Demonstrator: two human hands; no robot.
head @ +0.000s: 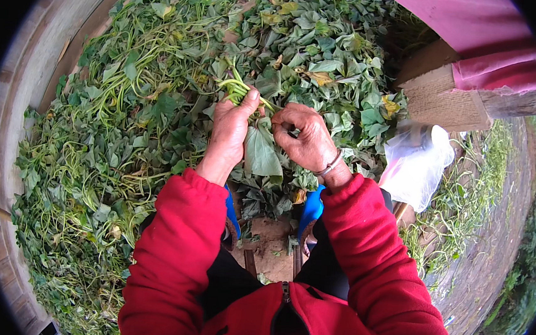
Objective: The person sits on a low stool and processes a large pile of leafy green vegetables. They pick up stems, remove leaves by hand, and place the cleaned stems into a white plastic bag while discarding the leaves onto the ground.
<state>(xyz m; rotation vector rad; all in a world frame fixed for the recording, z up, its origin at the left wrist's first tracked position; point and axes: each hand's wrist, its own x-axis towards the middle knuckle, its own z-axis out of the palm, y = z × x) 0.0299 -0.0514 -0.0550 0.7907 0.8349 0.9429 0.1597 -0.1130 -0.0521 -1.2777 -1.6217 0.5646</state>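
Note:
My left hand (231, 129) holds a small bunch of green leaf stalks (236, 89), its thumb laid across them. Close by on the right, my right hand (306, 135) has thumb and forefinger pinched together at a thin stalk that runs out of the bunch. Between the two hands a broad green leaf (262, 153) hangs with its pale side showing. Below and around them spreads a thick heap of cut leafy vines (172, 127) that look like sweet potato; some leaves are yellowed. What lies inside the right fingers is mostly hidden.
A white plastic bag (412, 164) sits at the right, below a wooden beam (443, 96) with pink cloth (486, 33) over it. Loose stalks (479, 184) lie on the ground beyond. My blue shoes (312, 206) stand at the heap's edge. A pale wall (23, 101) curves along the left.

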